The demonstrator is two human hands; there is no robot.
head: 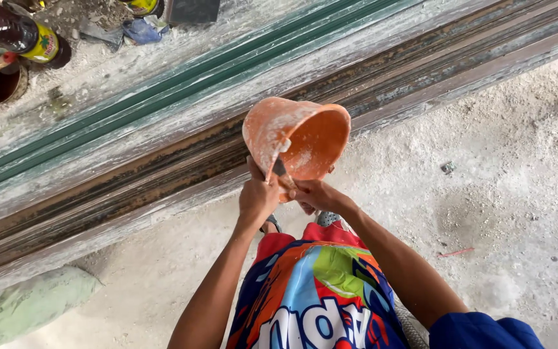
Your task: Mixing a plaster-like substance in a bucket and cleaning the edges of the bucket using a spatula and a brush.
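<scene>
Above the dusty floor [498,194], both hands' fingers clench an orange bucket [295,137], mouth tilted toward the camera.

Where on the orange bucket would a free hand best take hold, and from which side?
On the orange bucket, the bare outer wall at upper left, from the far side. It is tilted, mouth toward the person, with the left hand and right hand crowding the near rim around a scraping tool, so only the far side looks free.
</scene>
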